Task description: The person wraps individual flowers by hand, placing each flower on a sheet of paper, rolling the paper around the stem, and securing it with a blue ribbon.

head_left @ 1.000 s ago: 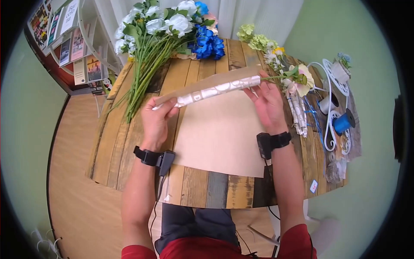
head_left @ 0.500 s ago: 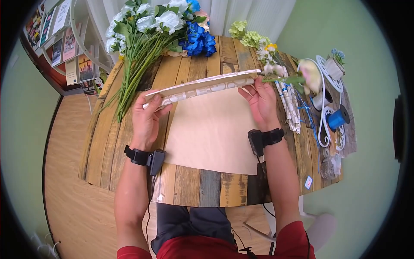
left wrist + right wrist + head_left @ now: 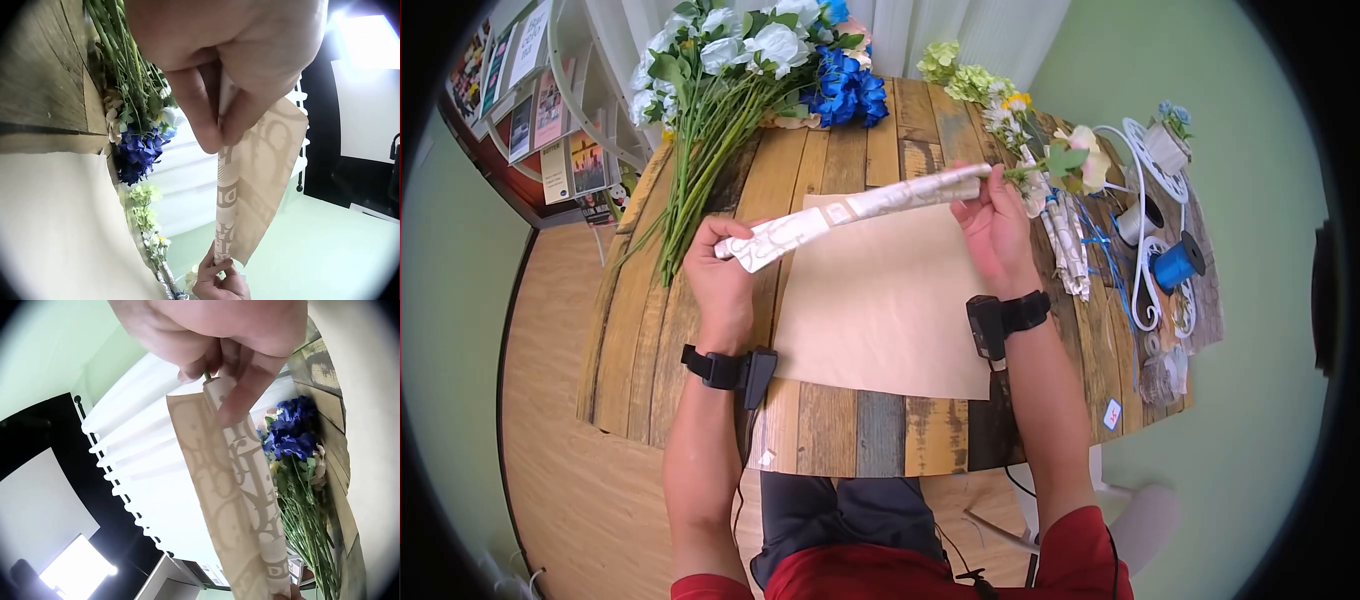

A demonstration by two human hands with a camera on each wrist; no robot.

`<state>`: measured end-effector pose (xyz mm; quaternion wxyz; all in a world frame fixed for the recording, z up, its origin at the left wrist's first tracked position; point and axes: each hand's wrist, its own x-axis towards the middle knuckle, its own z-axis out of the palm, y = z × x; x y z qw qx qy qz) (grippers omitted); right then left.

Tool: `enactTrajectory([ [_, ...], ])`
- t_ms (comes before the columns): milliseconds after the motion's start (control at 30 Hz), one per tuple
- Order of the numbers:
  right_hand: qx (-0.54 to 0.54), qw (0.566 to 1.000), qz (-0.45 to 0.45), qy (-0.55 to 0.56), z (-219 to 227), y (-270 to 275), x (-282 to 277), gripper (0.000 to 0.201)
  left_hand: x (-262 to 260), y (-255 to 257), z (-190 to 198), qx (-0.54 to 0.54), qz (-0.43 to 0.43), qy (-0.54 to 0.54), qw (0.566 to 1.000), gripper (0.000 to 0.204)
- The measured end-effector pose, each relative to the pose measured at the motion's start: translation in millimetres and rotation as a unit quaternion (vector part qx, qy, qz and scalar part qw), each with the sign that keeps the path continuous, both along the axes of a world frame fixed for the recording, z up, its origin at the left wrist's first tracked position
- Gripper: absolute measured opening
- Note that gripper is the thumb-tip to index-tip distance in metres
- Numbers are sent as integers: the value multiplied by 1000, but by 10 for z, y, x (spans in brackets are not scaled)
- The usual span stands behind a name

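A long roll of patterned paper (image 3: 855, 207) is held aloft over a sheet of plain brown paper (image 3: 880, 310). The left hand (image 3: 722, 275) pinches its left end, where a white flap hangs down; the left wrist view shows thumb and finger (image 3: 231, 56) closed on the roll. At its other end the right hand (image 3: 998, 235) pinches the roll between thumb and fingers, also seen in the right wrist view (image 3: 231, 344). A green stem comes out of that end, with a cream flower (image 3: 1090, 160) and a leaf. In the right wrist view a loose paper edge (image 3: 209, 481) stands off the roll.
White and blue flowers (image 3: 775, 50) with long green stems lie at the back left. Pale green blooms (image 3: 970, 82) and wrapped stems (image 3: 1067, 245) are at the right, beside a blue ribbon spool (image 3: 1178, 262) and a white metal stand (image 3: 1145, 300). A small card (image 3: 1112, 414) lies near the right edge.
The roll has turned, so its patterned outer side and a white flap at the left end now face up. Both hands still grip its ends. The flower has swung with it.
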<state>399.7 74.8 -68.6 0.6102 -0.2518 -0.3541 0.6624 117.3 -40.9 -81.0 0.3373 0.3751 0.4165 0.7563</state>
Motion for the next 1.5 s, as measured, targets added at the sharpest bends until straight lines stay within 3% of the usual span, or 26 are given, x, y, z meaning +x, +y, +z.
enactTrajectory([
  [67, 76, 996, 41, 24, -59, 19, -8, 40, -10, -9, 32, -20, 1, -15, 1000, 19],
  [433, 133, 987, 85, 22, 69, -47, -59, 41, -50, 14, 16, -150, -72, -120, 979, 15],
  [667, 122, 992, 42, 12, -81, 88, 16, 20, -16, -4, 11, -147, -107, -111, 977, 13],
  [767, 91, 995, 47, 8, -94, 76, 28, 19, -8, 0, -11, -106, -93, -98, 985, 15],
  [867, 79, 996, 30, -7, -99, 70, 41, 19, -76, -7, -21, -63, -136, -84, 985, 21],
  [933, 77, 997, 18, -23, -106, 74, 47, 18, -116, -8, -24, -81, -128, 75, 986, 29],
  [967, 75, 996, 6, -37, -103, 78, 44, 18, -116, -29, -13, -80, -127, 76, 986, 29],
  [1033, 74, 996, -2, -55, -44, 55, 20, 17, -114, -75, 96, -169, -144, 177, 959, 35],
  [1100, 72, 995, -6, -73, -10, 36, 1, 17, -46, -98, 255, -186, -151, 183, 953, 36],
  [1200, 60, 995, 0, -80, 12, 28, -18, 15, 126, 33, 478, -189, -129, 477, 849, 35],
  [1333, 62, 996, 11, -57, -15, 35, -31, 15, 440, 375, 737, -146, -142, 546, 812, 28],
  [1433, 38, 996, -25, -70, 57, 2, -32, 14, 600, 480, 889, -156, -70, 621, 765, 22],
  [1500, 16, 995, -53, -80, 95, 3, -29, 14, 722, 453, 868, -39, 34, 671, 740, 17],
])
